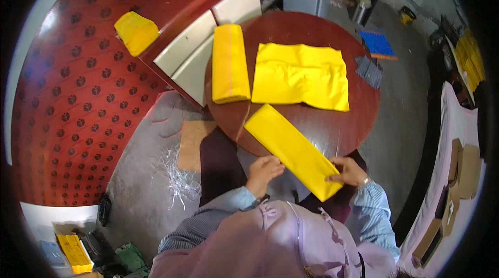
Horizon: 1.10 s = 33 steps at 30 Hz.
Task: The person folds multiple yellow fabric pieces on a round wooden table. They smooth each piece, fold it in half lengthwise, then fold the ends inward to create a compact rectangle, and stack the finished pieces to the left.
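Note:
A long folded yellow sheet (291,145) lies slantwise over the near edge of the round table, its lower end reaching toward my body. My right hand (349,172) grips that lower end, thumb on top. Beside the sheet's left edge is my left hand (264,174), fingers loosely bent and fingertips close to the edge; it holds nothing that I can see. Farther back, a wide yellow sheet (301,76) is spread out, slightly wrinkled. A stack of folded yellow sheets (230,65) sits to its left. Whether they are cloth or plastic I cannot tell.
The dark red round table (291,26) stands before me, a grey patterned cloth (369,72) at its right edge. To the left is a red-covered counter (67,106) bearing a yellow bundle (137,33). Cardboard (191,145) and clear plastic strands (179,179) lie on the floor.

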Each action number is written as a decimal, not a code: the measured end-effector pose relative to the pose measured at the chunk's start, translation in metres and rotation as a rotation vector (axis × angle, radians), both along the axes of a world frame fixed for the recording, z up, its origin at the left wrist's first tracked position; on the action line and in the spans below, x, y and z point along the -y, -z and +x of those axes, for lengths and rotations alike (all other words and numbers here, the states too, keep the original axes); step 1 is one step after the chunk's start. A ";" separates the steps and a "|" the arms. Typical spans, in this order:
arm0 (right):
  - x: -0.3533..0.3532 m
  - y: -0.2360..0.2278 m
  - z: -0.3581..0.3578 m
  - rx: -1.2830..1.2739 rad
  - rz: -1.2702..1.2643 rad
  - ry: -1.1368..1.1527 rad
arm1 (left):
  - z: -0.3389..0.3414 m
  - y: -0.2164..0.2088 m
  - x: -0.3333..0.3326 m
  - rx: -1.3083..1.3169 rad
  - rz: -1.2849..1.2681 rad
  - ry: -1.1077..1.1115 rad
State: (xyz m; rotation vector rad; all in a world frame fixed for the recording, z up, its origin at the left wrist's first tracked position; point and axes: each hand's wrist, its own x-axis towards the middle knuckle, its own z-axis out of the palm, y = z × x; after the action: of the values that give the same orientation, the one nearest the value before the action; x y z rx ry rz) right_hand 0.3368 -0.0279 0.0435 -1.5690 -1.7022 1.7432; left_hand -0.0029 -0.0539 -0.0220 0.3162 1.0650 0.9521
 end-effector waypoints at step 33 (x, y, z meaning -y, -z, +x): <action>-0.263 0.023 -0.305 -0.319 0.117 0.292 | -0.197 -0.047 -0.449 -0.181 0.420 0.172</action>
State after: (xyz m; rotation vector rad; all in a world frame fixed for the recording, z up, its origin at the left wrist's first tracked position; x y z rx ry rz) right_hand 0.0316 0.2351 0.0208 -1.3267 -1.3253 1.6117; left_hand -0.2003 0.3947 0.0248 0.8404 0.9762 1.0011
